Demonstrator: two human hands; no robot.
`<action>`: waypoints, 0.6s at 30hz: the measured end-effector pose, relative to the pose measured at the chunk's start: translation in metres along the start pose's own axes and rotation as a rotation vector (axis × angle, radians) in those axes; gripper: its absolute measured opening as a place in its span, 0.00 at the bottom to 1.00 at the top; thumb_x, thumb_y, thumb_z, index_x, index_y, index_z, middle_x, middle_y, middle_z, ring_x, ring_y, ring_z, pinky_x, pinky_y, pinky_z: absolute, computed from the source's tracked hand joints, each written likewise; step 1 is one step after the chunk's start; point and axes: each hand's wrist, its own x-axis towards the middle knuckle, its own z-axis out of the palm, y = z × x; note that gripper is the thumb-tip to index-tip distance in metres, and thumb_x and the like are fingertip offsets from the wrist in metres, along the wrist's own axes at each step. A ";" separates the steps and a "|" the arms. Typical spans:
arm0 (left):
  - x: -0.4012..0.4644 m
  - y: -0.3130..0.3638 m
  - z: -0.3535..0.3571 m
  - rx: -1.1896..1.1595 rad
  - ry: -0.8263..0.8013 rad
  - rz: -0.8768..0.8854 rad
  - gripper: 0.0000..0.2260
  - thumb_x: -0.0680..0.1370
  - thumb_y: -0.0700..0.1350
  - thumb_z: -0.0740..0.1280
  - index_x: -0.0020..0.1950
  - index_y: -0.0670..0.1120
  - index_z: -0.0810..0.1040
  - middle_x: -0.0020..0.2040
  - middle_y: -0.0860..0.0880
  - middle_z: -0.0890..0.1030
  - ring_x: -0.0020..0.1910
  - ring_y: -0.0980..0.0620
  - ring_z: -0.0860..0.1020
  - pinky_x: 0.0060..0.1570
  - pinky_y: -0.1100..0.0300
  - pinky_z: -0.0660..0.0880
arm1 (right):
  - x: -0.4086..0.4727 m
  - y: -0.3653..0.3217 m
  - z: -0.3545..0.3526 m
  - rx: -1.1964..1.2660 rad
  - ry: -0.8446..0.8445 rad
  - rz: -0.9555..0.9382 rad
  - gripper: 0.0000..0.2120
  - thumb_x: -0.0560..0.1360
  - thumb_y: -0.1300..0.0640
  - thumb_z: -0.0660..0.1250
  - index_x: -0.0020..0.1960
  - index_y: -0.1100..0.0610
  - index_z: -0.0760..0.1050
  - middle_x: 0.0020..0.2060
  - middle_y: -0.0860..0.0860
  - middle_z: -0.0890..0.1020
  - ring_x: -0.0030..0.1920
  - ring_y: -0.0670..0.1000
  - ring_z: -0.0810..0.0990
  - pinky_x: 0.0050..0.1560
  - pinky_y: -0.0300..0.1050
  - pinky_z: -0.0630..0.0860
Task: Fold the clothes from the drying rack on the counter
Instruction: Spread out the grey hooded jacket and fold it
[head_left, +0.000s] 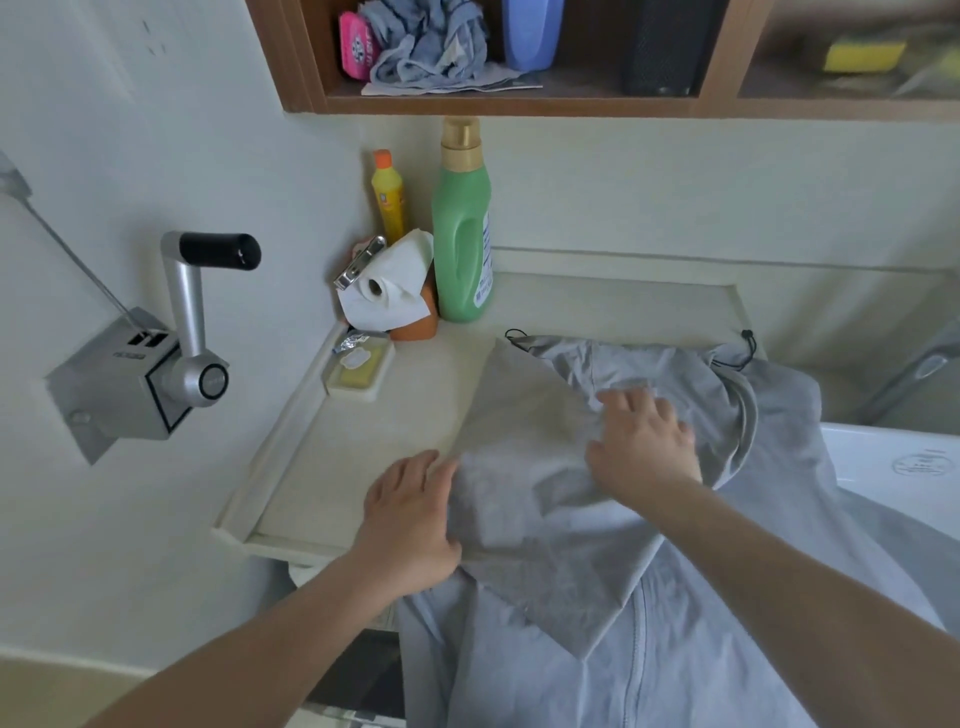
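One pale grey garment (649, 649) lies spread over the right part of the cream counter (374, 431), its lower half spilling off the front edge toward the person. The cloth is rumpled rather than flat: a triangular flap is turned over across its middle, with a point hanging near the front edge, and a lighter, thinner layer stretches toward the back left. A seam runs down the hanging part. Thin black drawstrings (745, 345) show at the far edge of the garment, one at the right and another loop at the left.

The left hand (410, 514) rests palm down at the garment's left edge, fingers straight and held close together, tips touching the fold; it grips nothing. The right hand (641, 441) lies on top of the cloth further back, fingers spread and slightly bent, pressing the fabric down; whether any fingertip pinches cloth cannot be told. Both forearms are bare and reach in from the bottom of the view.

In the counter's back left corner stand a green bottle (462, 234), a yellow bottle (388, 200) and a roll of white paper (389, 291). A metal crank device (171, 358) is fixed to the left wall, and a wooden shelf (519, 104) hangs above.
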 end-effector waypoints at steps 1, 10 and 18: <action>-0.003 -0.004 0.001 -0.012 0.026 -0.051 0.39 0.74 0.53 0.67 0.80 0.54 0.51 0.77 0.51 0.55 0.77 0.44 0.56 0.74 0.47 0.61 | -0.005 -0.016 0.001 0.027 0.066 -0.083 0.27 0.74 0.50 0.64 0.72 0.49 0.65 0.69 0.51 0.69 0.70 0.58 0.66 0.69 0.59 0.66; -0.025 -0.028 0.019 -0.240 -0.008 -0.192 0.21 0.77 0.51 0.65 0.69 0.52 0.67 0.58 0.51 0.71 0.57 0.46 0.75 0.54 0.52 0.75 | -0.029 -0.072 0.085 0.013 -0.236 -0.372 0.30 0.80 0.32 0.48 0.79 0.39 0.49 0.82 0.45 0.47 0.82 0.53 0.42 0.77 0.69 0.41; -0.016 -0.052 0.016 -0.313 0.260 -0.174 0.08 0.81 0.40 0.63 0.57 0.49 0.79 0.49 0.52 0.79 0.47 0.51 0.76 0.49 0.54 0.74 | -0.022 -0.078 0.086 -0.088 -0.145 -0.349 0.32 0.80 0.32 0.46 0.81 0.41 0.49 0.82 0.49 0.47 0.82 0.58 0.41 0.77 0.71 0.41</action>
